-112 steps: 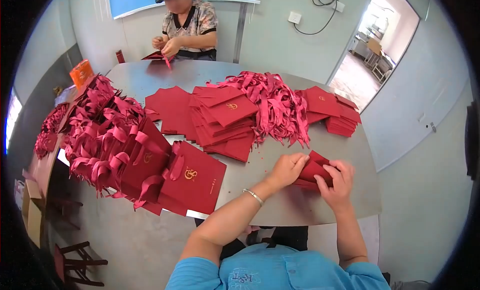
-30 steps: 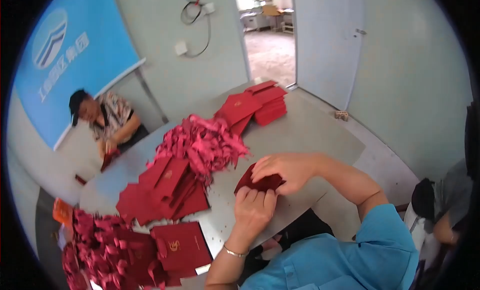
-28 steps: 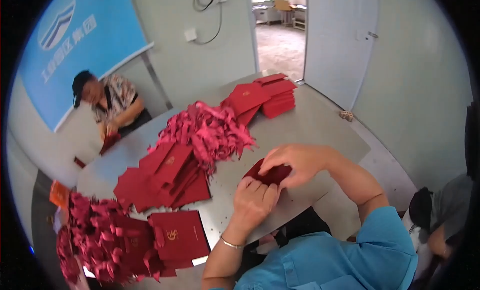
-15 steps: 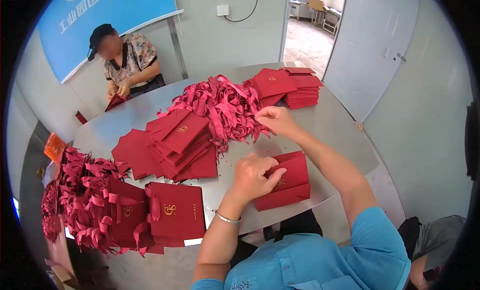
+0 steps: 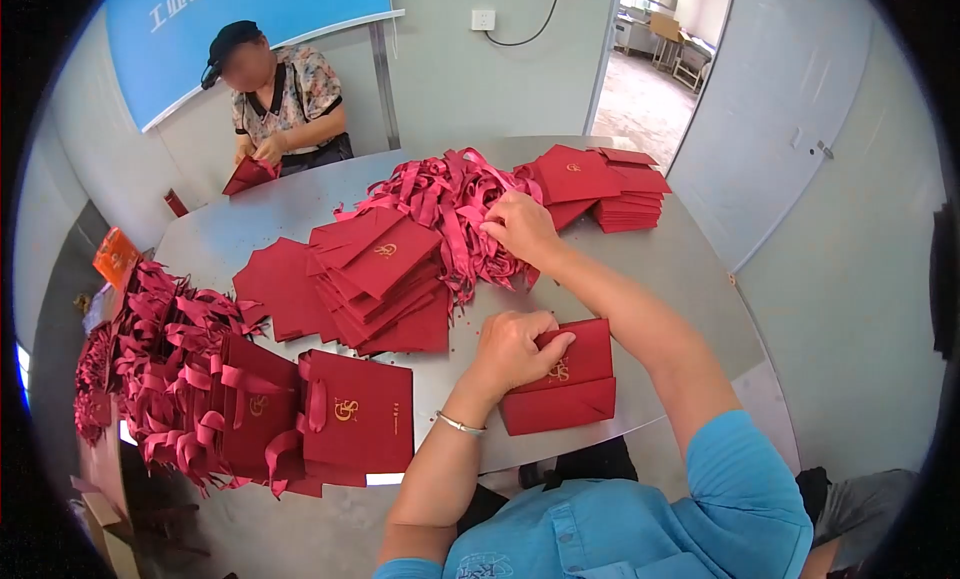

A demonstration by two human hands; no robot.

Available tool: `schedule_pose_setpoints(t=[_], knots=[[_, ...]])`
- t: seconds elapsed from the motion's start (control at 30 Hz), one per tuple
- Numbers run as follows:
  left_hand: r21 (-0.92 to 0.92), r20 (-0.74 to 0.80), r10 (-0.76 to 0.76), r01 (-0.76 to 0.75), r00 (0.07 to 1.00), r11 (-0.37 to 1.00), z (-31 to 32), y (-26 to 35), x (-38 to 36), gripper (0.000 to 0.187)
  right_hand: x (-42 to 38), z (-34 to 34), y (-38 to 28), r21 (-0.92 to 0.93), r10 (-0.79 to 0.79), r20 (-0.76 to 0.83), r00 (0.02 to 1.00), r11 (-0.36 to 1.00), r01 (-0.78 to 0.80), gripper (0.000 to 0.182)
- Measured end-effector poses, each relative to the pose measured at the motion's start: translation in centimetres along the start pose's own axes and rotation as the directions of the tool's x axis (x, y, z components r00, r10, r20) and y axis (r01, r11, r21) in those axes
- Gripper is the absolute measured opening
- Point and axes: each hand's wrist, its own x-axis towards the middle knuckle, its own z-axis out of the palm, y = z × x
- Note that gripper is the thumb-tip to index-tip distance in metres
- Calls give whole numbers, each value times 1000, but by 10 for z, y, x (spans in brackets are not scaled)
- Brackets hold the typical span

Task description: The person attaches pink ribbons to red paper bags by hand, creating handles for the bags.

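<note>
My left hand (image 5: 522,354) is closed on a dark red paper bag (image 5: 568,404), thumb on its front and the other fingers over its upper edge. The bag lies folded flat near the table's front edge, its gold logo partly covered by the thumb. Above it, my right hand (image 5: 518,227) reaches to the right side of a heap of pink-red ribbons (image 5: 455,204). Its thumb and fingers are pinched together at the ribbons; the exact strand between them is hard to make out.
Flat red bags (image 5: 385,274) lie stacked left of the ribbons, with another stack (image 5: 630,194) behind right. Bags with ribbon handles (image 5: 355,414) stand at the front left of the metal table (image 5: 690,309). Across it, a person (image 5: 285,104) handles a red bag.
My right hand has moved left, further over the ribbon heap. My left hand stays on the bag. The whole view has shifted slightly.
</note>
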Motion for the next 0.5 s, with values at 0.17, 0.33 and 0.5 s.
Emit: schedule_pose_setpoints(t=[0.17, 0.33, 0.5], knots=[[27, -5, -6, 6, 1000, 1000, -1, -2, 0, 23, 0, 13, 11, 83, 79, 44, 996, 993, -82, 16], [15, 16, 15, -15, 1000, 1000, 0, -5, -2, 24, -10, 6, 16, 422, 244, 105, 964, 867, -265, 19], [23, 23, -28, 27, 999, 999, 1, -6, -3, 23, -48, -50, 10, 519, 369, 475, 799, 615, -593, 16]])
